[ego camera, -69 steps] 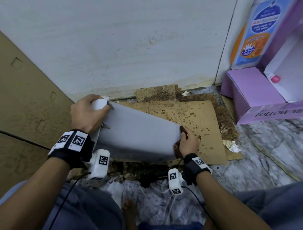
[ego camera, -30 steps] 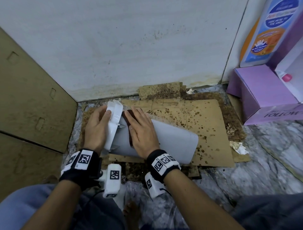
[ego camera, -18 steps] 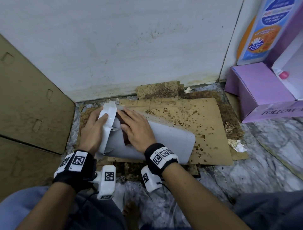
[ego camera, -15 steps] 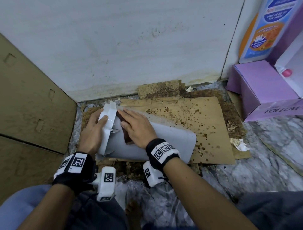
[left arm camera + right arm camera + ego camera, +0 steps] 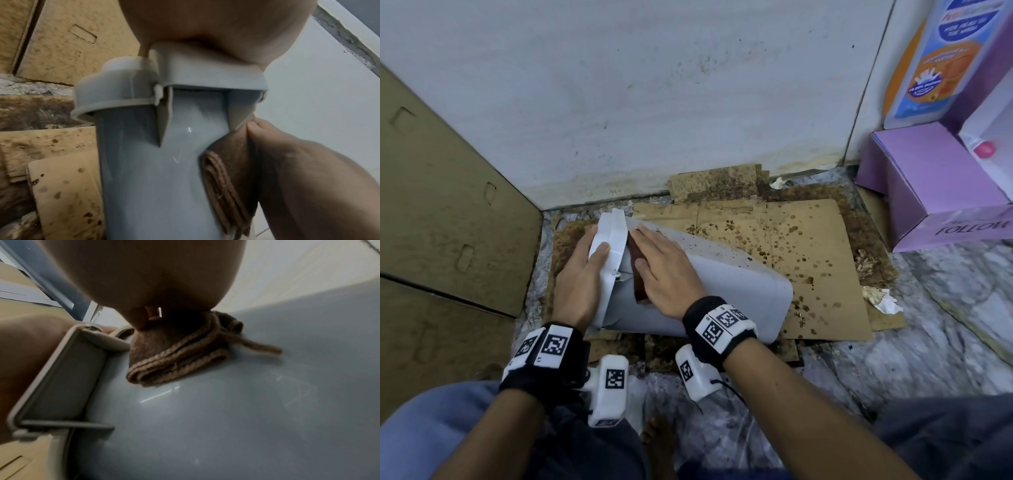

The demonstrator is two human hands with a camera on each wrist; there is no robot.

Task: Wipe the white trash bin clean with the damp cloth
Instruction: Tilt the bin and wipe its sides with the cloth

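Note:
The white trash bin [image 5: 739, 294] lies on its side on stained cardboard, its lid [image 5: 611, 240] toward the left. My left hand [image 5: 582, 277] rests against the lid end, thumb over the lid's rim, bracing it. My right hand [image 5: 667, 274] lies flat with straight fingers on a folded brown cloth [image 5: 638, 277], pressing it onto the bin's wall right below the lid. The left wrist view shows the cloth [image 5: 226, 170] under the right thumb beside the lid hinge [image 5: 158, 94]. In the right wrist view the cloth [image 5: 174, 360] sits on the smooth wall [image 5: 226, 418].
Spotted cardboard [image 5: 808, 246] covers the floor under the bin. A tall cardboard panel [image 5: 448, 222] stands at the left and a white wall [image 5: 654, 102] behind. A purple box [image 5: 928, 192] is at the right, crumpled tissue [image 5: 883, 301] near it on marble floor [image 5: 928, 359].
My right hand has carried the cloth from the bin's base end to the lid end, then nudged it closer under the lid. My left hand went from gripping the top to bracing the lid.

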